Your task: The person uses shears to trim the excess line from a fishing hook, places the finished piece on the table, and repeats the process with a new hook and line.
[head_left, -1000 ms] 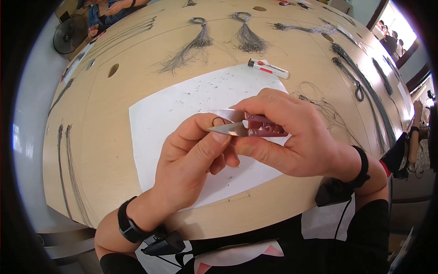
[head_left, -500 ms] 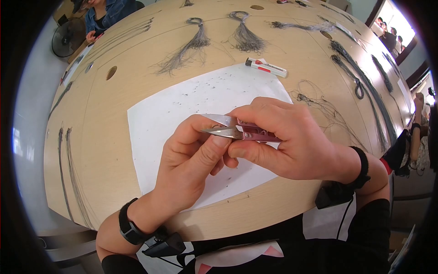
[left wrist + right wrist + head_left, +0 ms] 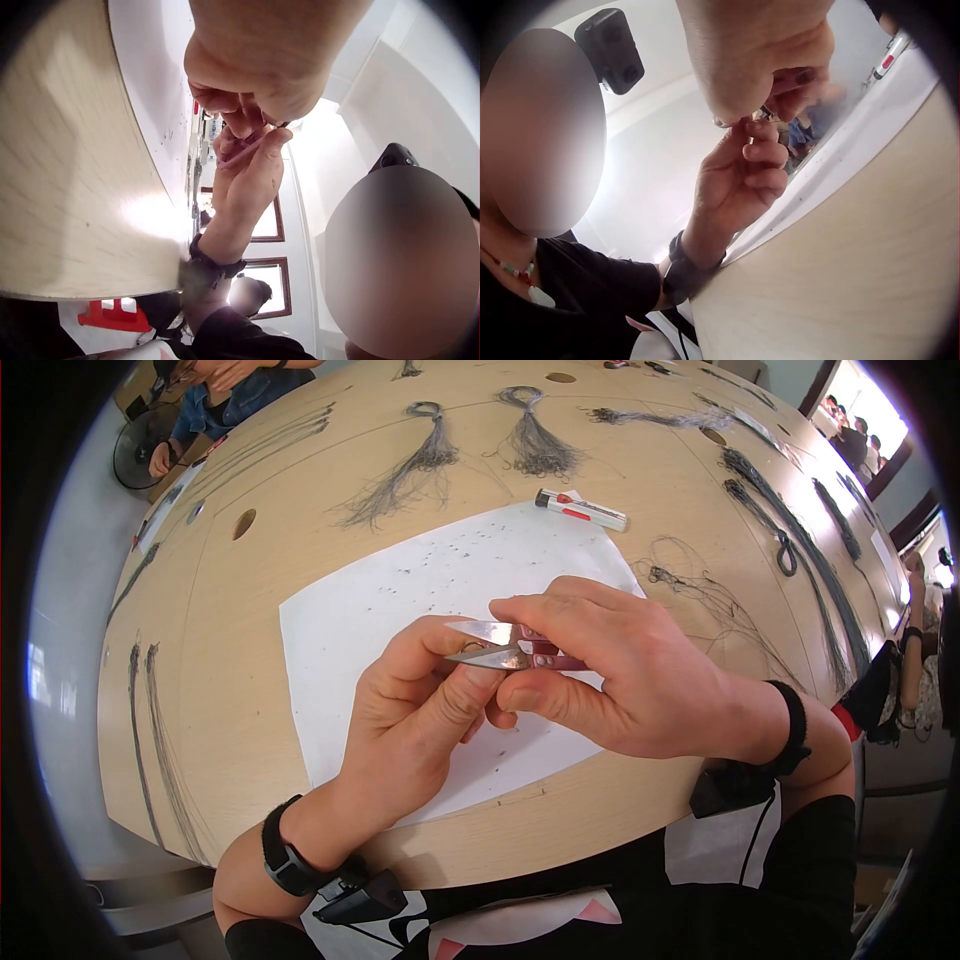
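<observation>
In the head view my right hand (image 3: 635, 675) grips a pair of thread snips (image 3: 495, 659) with dark pink handles, its thumb below and fingers above. The two pointed silver blades stand slightly apart and reach left over the fingertips of my left hand (image 3: 415, 705). Between its thumb and forefinger my left hand pinches a small dark loop (image 3: 472, 648), which shows in part between the blades. In the left wrist view the pink handle (image 3: 241, 155) lies within the right hand. The fingertips of both hands are close together over a white paper sheet.
Beneath the hands lies the white paper (image 3: 340, 650), dotted with small dark bits. A white marker-like tube (image 3: 582, 510) lies at its far edge. Bundles of thin grey strands (image 3: 540, 440) and a loose tangle (image 3: 700, 590) lie around it. Another person (image 3: 225, 405) sits far left.
Both hands and the snips have shifted slightly left. The dark loop, plainly visible a second ago, is now largely hidden by fingers and blades. The person across the table has moved their hands.
</observation>
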`<state>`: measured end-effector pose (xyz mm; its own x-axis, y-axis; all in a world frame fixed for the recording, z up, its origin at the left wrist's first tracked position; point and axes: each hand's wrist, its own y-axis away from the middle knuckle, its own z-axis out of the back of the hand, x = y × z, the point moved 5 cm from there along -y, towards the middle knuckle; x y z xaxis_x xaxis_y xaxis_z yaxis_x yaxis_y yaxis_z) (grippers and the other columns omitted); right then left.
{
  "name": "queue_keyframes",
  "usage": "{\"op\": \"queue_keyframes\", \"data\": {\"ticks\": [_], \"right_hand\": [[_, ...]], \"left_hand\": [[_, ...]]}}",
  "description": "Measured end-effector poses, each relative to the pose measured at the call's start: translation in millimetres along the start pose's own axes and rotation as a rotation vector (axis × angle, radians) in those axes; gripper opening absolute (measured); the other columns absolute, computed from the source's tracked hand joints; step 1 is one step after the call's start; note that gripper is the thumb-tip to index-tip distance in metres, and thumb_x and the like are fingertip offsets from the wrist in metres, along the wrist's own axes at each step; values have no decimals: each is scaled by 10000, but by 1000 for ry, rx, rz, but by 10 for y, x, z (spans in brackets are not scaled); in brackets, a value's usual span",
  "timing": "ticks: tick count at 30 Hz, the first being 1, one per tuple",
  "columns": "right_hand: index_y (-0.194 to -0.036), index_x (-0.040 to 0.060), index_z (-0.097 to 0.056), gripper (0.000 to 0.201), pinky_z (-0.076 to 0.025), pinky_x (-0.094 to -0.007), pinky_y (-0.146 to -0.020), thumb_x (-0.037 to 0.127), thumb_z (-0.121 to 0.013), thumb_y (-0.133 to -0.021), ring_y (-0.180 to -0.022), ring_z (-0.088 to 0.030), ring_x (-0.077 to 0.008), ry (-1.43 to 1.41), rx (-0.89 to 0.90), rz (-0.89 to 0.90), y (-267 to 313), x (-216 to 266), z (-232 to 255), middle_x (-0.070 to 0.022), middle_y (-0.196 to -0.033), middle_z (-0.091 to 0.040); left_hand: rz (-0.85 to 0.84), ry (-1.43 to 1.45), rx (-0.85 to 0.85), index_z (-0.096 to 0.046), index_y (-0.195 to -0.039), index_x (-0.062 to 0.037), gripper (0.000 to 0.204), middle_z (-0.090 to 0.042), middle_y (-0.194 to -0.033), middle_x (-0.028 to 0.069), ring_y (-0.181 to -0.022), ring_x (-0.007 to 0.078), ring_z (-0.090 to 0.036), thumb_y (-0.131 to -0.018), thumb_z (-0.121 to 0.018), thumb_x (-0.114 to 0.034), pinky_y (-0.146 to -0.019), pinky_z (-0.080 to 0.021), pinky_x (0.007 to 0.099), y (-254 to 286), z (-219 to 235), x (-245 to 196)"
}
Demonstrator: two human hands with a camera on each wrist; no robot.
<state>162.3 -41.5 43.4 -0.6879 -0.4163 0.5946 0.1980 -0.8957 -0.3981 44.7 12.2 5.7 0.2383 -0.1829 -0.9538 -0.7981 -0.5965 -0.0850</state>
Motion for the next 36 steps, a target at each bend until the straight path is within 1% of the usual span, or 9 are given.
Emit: {"op": "queue_keyframes", "data": {"ticks": [5,8,11,13,17,20,22,34,36], "right_hand": [[-1026,-46,-476,441,-422,-292,-598,307,-556,-774,-666,-512,-225,36,51,-20,1,13,-6,-115,-750,-514],[-1011,-36,-487,439,-418,-291,-591,311,-577,-758,-661,-509,-232,35,57,-39,1,-5,-7,-116,-745,-510],[-986,-18,-503,370,-402,-259,-571,236,-613,-739,-638,-499,-191,-36,-19,27,-5,15,26,-94,-741,-505],[-960,-5,-517,310,-378,-224,-556,145,-629,-713,-616,-473,-136,-243,-93,-69,4,-8,51,-66,-733,-501],[-941,-8,-521,267,-361,-203,-545,71,-606,-700,-598,-444,-103,-323,-109,-49,14,-32,36,-50,-728,-493],[-888,-5,-522,222,-359,-200,-527,47,-593,-684,-583,-445,-109,-249,-62,8,-19,14,86,-55,-726,-491],[-821,-8,-515,180,-421,-276,-557,63,-588,-672,-651,-501,-215,-246,9,-96,-29,21,98,-111,-736,-507],[-801,11,-446,214,-417,-309,-551,58,-603,-663,-636,-497,-253,-39,-60,3,-29,59,37,-111,-731,-479],[-801,21,-461,192,-397,-288,-534,56,-586,-660,-607,-478,-216,-54,-90,9,-21,40,21,-85,-705,-466]], "left_hand": [[-12,-41,14,-420,-1002,-93,193,-542,-805,36,-635,79,-491,-844,-465,-193,-512,-349,175,-1,-5,19],[38,48,-2,-459,-973,-42,147,-537,-835,35,-687,76,-482,-843,-470,-109,-567,-388,183,6,14,12],[46,90,57,-470,-958,-36,132,-530,-854,37,-703,76,-481,-844,-468,-104,-601,-411,199,-6,-14,-5],[69,98,25,-484,-929,-25,115,-525,-875,39,-726,77,-479,-845,-465,-101,-631,-425,208,-15,-43,1],[90,15,45,-492,-911,-17,103,-527,-875,35,-739,77,-479,-846,-459,-90,-646,-429,210,-4,-31,23],[117,0,30,-491,-910,-12,99,-528,-870,36,-748,78,-483,-843,-461,-79,-650,-430,215,-1,-47,5],[126,-25,51,-495,-911,-7,100,-530,-862,38,-743,80,-488,-840,-464,-70,-653,-430,217,4,-50,16],[1,-60,-35,-501,-899,-3,96,-526,-803,17,-686,55,-491,-836,-473,-70,-630,-422,186,10,-36,-31],[9,-65,-34,-501,-902,-2,96,-526,-798,14,-685,54,-490,-839,-466,-66,-628,-421,183,10,-35,-37]]}}
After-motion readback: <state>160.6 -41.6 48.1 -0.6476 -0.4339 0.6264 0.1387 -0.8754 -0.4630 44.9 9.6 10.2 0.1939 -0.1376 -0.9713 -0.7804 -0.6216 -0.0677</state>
